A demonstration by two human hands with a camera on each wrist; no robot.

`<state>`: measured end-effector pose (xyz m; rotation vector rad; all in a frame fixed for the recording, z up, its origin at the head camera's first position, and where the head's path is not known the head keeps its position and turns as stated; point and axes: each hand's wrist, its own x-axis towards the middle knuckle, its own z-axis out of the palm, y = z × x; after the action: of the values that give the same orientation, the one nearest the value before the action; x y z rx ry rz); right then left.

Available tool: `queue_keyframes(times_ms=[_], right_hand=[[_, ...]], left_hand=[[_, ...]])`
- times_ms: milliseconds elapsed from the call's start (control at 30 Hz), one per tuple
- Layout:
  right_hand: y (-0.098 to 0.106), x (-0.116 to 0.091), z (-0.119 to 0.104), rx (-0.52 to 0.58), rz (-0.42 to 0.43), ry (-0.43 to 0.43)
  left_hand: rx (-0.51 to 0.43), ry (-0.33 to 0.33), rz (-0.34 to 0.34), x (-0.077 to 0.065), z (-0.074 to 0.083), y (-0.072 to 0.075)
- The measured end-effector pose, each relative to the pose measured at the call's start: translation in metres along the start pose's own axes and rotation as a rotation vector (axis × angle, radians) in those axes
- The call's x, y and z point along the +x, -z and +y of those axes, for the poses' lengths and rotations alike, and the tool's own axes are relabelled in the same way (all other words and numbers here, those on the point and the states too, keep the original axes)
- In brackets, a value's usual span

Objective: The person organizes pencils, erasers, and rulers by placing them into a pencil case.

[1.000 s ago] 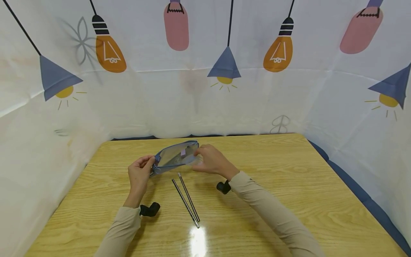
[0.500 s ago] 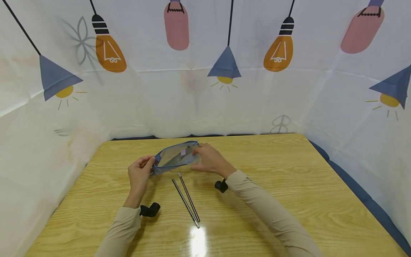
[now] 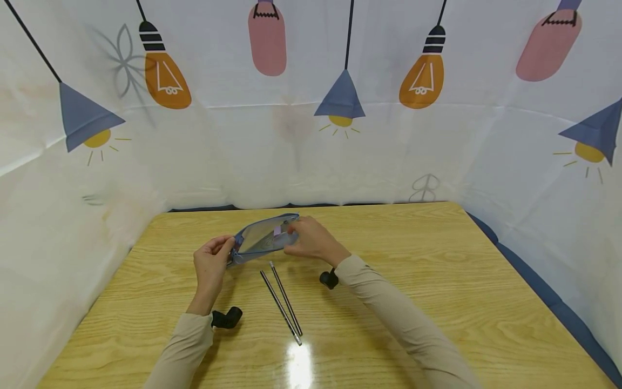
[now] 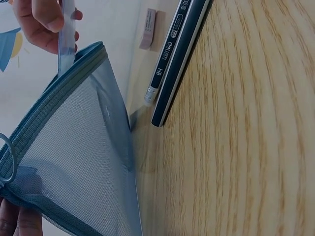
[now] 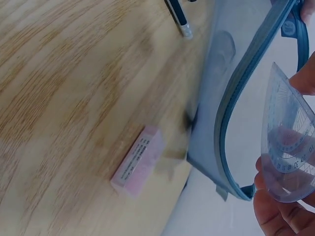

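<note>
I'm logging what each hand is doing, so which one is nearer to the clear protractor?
Right. The right hand grips the protractor at the open mouth of the blue pouch; the left hand is farther off, holding the pouch's other end.

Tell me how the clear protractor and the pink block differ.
The clear protractor is see-through, while the pink block looks solid pink on its sides. The protractor is a thin plate with a curved end; the block is a chunky, straight-edged bar. The right hand grips the protractor off the table, whereas the block rests on it, untouched. Both carry printed markings.
</note>
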<state>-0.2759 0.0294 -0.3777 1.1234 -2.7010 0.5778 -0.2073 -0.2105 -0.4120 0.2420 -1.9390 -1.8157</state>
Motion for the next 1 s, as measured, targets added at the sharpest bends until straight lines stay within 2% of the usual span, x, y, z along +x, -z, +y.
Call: queue_keyframes(times_ms=[567, 1000], right_hand=[[-0.007, 0.009, -0.007, -0.024, -0.009, 0.023], [-0.013, 0.015, -0.007, -0.045, -0.044, -0.011]], left_hand=[[0.000, -0.011, -0.003, 0.000, -0.001, 0.000], [0.001, -0.022, -0.002, -0.001, 0.000, 0.000]])
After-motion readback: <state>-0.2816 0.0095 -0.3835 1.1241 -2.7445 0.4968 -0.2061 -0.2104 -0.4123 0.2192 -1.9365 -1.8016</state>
